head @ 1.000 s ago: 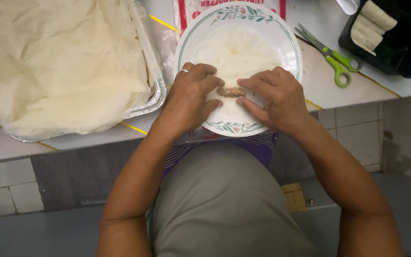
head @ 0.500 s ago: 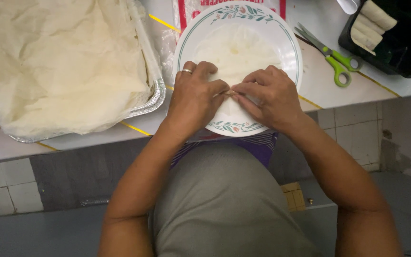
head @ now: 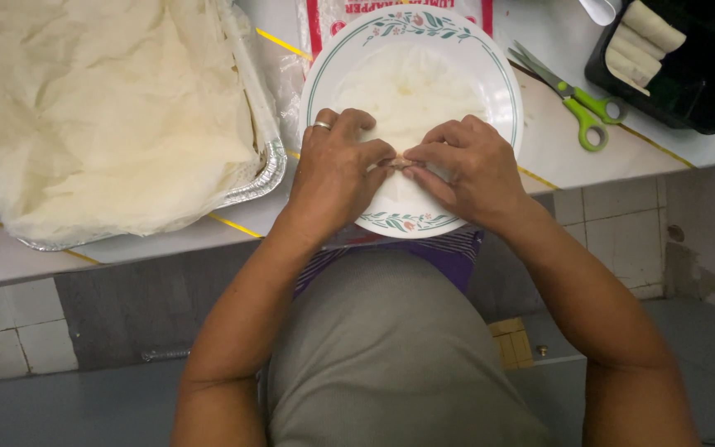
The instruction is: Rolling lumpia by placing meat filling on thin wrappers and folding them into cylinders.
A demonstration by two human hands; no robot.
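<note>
At the middle of the frame, the left hand (head: pixel 337 170) and right hand (head: pixel 465 170) meet fingertip to fingertip, both pinched on the near edge of a thin white wrapper (head: pixel 407 91) over a strip of brown filling (head: pixel 400 161). Its long axis runs left to right between the thumbs, equally near both. The wrapper spreads toward the upper frame on a floral-rimmed plate (head: pixel 502 91); a foil tray (head: pixel 268 170) of wrapper sheets lies left, green-handled scissors (head: pixel 577 95) right.

My left hand (head: pixel 334 170) lies palm down, knuckles up, a ring on one finger, fingertips curled toward my right hand (head: pixel 467 170). That one mirrors it, fingers bent and pinched inward. Their fingertips meet, touching between them. Both forearms are bare and angle in from my elbows, wrists bent slightly.
</note>
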